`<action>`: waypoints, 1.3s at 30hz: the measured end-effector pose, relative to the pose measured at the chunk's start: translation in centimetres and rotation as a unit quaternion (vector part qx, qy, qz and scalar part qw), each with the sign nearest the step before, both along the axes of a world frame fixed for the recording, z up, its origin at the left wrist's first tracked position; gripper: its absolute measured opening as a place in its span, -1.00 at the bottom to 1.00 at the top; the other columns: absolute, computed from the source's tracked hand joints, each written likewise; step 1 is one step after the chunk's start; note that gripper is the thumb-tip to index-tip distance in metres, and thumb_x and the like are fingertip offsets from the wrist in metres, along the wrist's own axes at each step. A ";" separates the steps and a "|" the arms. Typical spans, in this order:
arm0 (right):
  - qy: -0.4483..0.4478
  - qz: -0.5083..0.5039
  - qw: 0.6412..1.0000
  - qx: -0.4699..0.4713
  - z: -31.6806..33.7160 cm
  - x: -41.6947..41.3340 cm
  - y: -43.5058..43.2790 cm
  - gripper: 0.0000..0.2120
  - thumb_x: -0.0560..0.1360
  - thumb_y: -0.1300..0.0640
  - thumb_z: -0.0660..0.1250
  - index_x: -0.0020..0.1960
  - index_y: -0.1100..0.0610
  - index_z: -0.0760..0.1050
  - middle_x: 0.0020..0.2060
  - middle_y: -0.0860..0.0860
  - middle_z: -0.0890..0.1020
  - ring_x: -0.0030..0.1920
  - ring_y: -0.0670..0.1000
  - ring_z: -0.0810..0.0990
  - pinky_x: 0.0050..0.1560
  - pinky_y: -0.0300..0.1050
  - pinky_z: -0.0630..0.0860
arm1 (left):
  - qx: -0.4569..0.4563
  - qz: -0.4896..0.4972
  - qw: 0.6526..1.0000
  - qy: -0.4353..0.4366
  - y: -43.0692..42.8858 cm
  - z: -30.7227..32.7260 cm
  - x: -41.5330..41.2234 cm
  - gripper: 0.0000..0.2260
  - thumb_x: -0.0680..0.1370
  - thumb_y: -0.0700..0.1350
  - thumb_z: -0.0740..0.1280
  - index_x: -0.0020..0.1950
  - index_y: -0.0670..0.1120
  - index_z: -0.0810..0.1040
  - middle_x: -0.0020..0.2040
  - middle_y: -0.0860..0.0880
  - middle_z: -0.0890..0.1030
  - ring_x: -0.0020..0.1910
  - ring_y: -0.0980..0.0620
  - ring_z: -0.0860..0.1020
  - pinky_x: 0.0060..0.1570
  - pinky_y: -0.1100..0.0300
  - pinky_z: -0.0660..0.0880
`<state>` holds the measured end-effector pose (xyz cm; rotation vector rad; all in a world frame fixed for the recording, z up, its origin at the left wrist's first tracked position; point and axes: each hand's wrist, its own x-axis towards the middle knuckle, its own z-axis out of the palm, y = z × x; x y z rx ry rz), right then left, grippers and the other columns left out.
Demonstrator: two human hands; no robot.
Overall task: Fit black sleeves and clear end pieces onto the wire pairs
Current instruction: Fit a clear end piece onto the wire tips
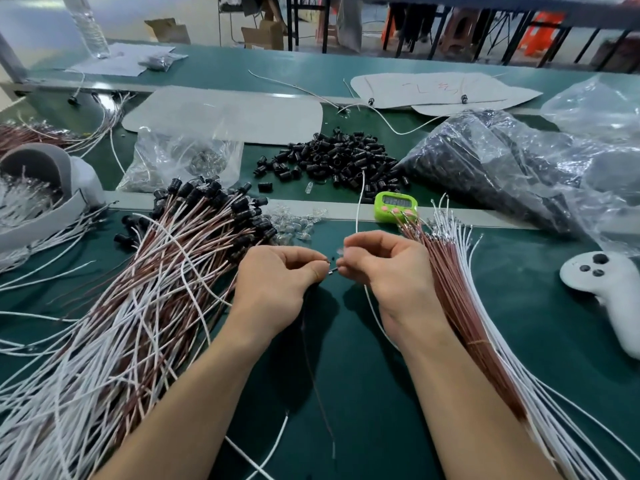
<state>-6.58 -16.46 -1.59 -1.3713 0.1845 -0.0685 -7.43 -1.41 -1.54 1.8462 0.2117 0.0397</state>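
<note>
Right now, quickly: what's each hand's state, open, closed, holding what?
Left hand: closed, pinching the thin brown wire near its tip.
Right hand: closed, pinching the white wire; a clear end piece seems to sit at its fingertips.

Green timer (396,206): digits on disp. too blurry, you can't read 'em.
Grey sheet (415,88): red handwritten marks, illeg.
</note>
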 end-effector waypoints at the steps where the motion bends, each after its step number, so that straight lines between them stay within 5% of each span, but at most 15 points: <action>1: -0.005 0.002 1.000 0.006 -0.1 0.0 0.1 -0.80 0.47 0.46 0.45 -0.19 0.19 0.67 -0.37 0.08 0.69 -0.37 0.02 0.67 -0.30 -0.22 0.61 | 0.002 -0.004 1.000 0.002 0.0 0.0 0.0 -0.80 0.43 -0.18 0.59 -0.34 0.07 0.72 -0.37 0.09 0.70 -0.45 0.27 0.55 -0.36 0.43 0.47; 8: -0.015 0.032 0.998 -0.046 -0.2 0.0 0.2 -0.85 0.57 0.28 0.42 -0.19 0.19 0.62 -0.43 0.09 0.64 -0.54 -0.01 0.51 -0.56 -0.23 0.37 | -0.016 -0.021 1.000 -0.001 0.3 0.2 -0.2 -0.82 0.44 -0.21 0.58 -0.32 0.03 0.73 -0.36 0.04 0.71 -0.44 0.21 0.54 -0.33 0.38 0.50; 15: -0.025 0.068 0.997 -0.014 -0.1 -0.4 0.2 -0.89 0.47 0.35 0.45 -0.14 0.17 0.67 -0.35 0.17 0.69 -0.41 0.06 0.65 -0.39 -0.17 0.58 | -0.018 -0.037 0.999 -0.017 0.5 0.0 -0.3 -0.77 0.44 -0.20 0.56 -0.28 0.14 0.75 -0.33 0.04 0.72 -0.39 0.20 0.58 -0.29 0.36 0.52; 23: -0.048 0.062 0.995 -0.064 -0.3 -0.2 0.3 -0.81 0.30 0.29 0.49 -0.19 0.01 0.71 -0.33 0.14 0.72 -0.45 0.01 0.59 -0.45 -0.27 0.42 | -0.017 -0.034 0.999 -0.010 0.4 -0.2 -0.4 -0.85 0.41 -0.15 0.59 -0.21 0.12 0.76 -0.33 0.04 0.72 -0.39 0.17 0.62 -0.32 0.31 0.51; 39: -0.066 0.062 0.985 -0.149 -0.2 -0.3 -0.6 -0.88 0.35 0.20 0.53 -0.18 0.00 0.74 -0.39 0.00 0.70 -0.44 -0.07 0.61 -0.39 -0.32 0.45 | -0.045 0.000 0.999 -0.027 0.2 -0.9 -0.3 -0.86 0.41 -0.11 0.60 -0.19 0.15 0.76 -0.30 0.04 0.73 -0.32 0.12 0.68 -0.19 0.16 0.59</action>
